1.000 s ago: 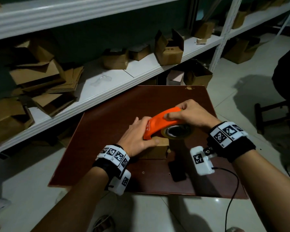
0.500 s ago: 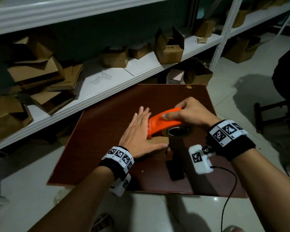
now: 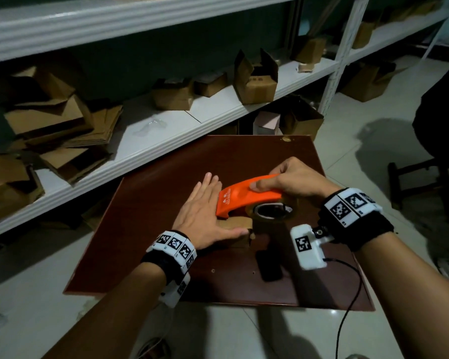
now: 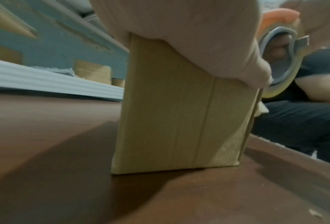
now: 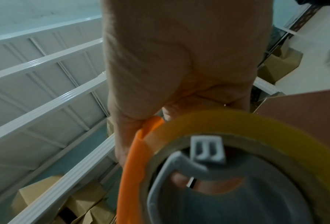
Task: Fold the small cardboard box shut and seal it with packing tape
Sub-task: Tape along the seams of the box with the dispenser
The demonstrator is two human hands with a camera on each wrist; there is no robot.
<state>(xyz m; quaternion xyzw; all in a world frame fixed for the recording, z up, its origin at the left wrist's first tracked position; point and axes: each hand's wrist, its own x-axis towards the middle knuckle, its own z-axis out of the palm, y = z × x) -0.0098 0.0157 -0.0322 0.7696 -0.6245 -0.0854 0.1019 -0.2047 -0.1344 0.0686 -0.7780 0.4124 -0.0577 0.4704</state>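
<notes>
A small cardboard box (image 3: 240, 225) (image 4: 181, 115) stands on the dark brown table (image 3: 166, 198), mostly covered by my hands. My left hand (image 3: 205, 211) lies flat on its top, fingers straight and pointing away, thumb along the near edge. The palm (image 4: 179, 22) presses the box top in the left wrist view. My right hand (image 3: 288, 177) grips an orange tape dispenser (image 3: 246, 196) (image 5: 133, 166) that holds a yellowish tape roll (image 3: 272, 212) (image 5: 256, 128). The dispenser's front end rests at the box top, just right of my left hand.
White shelving (image 3: 166, 130) behind the table holds several cardboard boxes and flattened cartons (image 3: 62, 125). A dark flat object (image 3: 268, 265) lies on the table near the front edge. A cable (image 3: 347, 307) hangs from my right wrist camera. A dark stool (image 3: 425, 182) stands at right.
My left hand has gone from curled on the box to flat, fingers straightened. The dispenser has shifted slightly right along the box top with my right hand.
</notes>
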